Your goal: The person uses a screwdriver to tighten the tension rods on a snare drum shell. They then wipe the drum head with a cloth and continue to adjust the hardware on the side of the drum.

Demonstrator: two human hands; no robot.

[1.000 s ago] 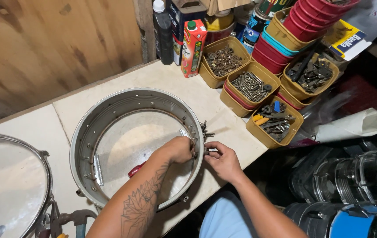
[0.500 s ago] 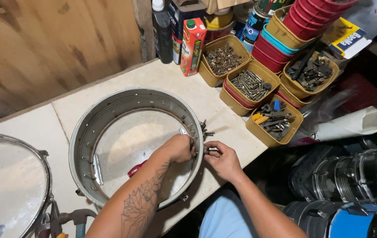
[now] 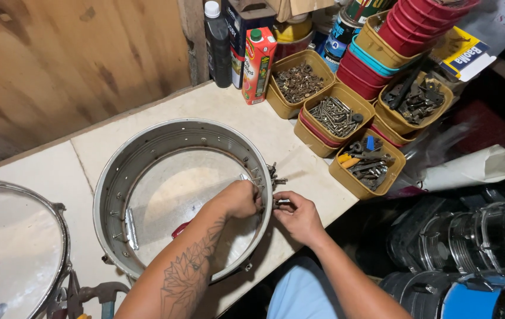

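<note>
The pale tabletop is loaded with a metal drum shell, a second drum, yellow trays and a juice carton.

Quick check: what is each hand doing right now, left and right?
Left hand: inside the metal drum shell, fingers closed against its inner wall.
Right hand: outside the shell, pinching a small metal fitting at the wall.

The drum shell lies on the tabletop; tubs of screws sit behind it to the right, another drum to its left.
</note>
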